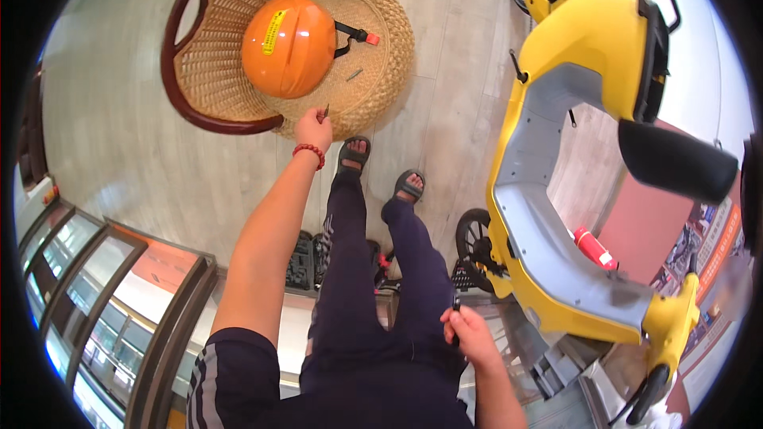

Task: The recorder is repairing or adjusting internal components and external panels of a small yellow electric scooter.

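Observation:
My left hand, with a red bead bracelet at the wrist, pinches a small thin dark piece over the front edge of a woven wicker chair. An orange helmet rests on the chair, its black strap and red buckle spread over the seat. Beside the strap lies a small grey metal bit-like piece. Close to my right thigh, my right hand is closed round a short black stick-shaped thing; its kind is too small to make out.
A yellow scooter with grey footboard fills the right side, a red cylinder near it. Behind my legs is a dark tool case. Glass-fronted cabinets stand at the lower left. Pale plank flooring runs between chair and scooter.

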A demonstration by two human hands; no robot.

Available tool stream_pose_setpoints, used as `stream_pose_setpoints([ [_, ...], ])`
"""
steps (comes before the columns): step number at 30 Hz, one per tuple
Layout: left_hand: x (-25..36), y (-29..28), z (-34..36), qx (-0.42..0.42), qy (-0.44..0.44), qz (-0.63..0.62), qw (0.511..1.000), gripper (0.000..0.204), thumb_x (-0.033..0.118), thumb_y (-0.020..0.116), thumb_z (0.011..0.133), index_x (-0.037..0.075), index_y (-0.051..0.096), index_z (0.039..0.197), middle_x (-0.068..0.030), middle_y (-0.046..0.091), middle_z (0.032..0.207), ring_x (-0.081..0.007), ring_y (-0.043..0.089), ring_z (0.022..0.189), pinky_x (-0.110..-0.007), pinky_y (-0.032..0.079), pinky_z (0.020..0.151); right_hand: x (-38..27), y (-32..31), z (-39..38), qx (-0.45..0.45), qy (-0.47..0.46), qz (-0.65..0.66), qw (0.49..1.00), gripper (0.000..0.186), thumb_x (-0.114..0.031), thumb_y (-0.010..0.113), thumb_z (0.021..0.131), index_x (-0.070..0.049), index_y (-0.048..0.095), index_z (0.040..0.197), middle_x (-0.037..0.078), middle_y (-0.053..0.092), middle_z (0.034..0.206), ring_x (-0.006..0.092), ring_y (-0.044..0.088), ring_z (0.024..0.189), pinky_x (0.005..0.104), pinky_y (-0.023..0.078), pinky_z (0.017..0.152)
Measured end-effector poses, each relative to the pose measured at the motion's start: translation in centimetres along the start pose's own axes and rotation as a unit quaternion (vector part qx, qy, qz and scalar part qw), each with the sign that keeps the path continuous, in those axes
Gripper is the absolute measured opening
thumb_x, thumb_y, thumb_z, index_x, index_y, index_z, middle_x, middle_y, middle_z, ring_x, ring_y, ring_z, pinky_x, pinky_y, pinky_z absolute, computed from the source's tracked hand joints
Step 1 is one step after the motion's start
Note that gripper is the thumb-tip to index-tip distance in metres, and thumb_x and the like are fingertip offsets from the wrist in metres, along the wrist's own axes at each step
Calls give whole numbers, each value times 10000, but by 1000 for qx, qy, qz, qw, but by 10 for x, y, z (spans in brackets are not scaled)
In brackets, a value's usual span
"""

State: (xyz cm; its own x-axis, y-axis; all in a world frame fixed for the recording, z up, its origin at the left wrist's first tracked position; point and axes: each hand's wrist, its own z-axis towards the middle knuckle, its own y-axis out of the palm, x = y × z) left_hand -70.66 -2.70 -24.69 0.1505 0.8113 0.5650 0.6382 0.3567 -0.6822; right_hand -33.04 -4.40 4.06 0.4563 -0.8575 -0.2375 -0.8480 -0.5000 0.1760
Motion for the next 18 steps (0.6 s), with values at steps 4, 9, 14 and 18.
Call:
stream_pose_setpoints([
  [4,-24,31,49,5,39,61,997,151,96,584,750,22,598,881,-173,613,839,-327,591,809,-388,465,725,7,14,44,15,38,42,998,195,-181,419,932,-28,525,874,4,472,617,84,438,564,217,370,538],
  [9,-37,44,75,21,165,110,980,191,128,579,782,36,533,942,-186,558,934,-369,549,854,-427,447,738,-1,33,58,16,78,98,992,192,-174,416,934,-27,524,875,9,472,628,95,441,584,222,371,553],
  [14,-26,47,61,23,141,125,982,237,144,586,784,49,496,981,-178,533,996,-362,543,872,-432,449,740,-10,39,57,32,87,111,989,195,-171,411,933,-17,520,883,12,472,631,96,439,590,226,371,564],
  [18,-4,52,53,39,224,178,958,243,155,594,775,66,502,982,-147,536,981,-337,540,902,-416,449,754,-16,43,53,30,81,144,986,199,-172,407,934,-13,518,887,9,471,626,96,443,592,227,373,565],
])
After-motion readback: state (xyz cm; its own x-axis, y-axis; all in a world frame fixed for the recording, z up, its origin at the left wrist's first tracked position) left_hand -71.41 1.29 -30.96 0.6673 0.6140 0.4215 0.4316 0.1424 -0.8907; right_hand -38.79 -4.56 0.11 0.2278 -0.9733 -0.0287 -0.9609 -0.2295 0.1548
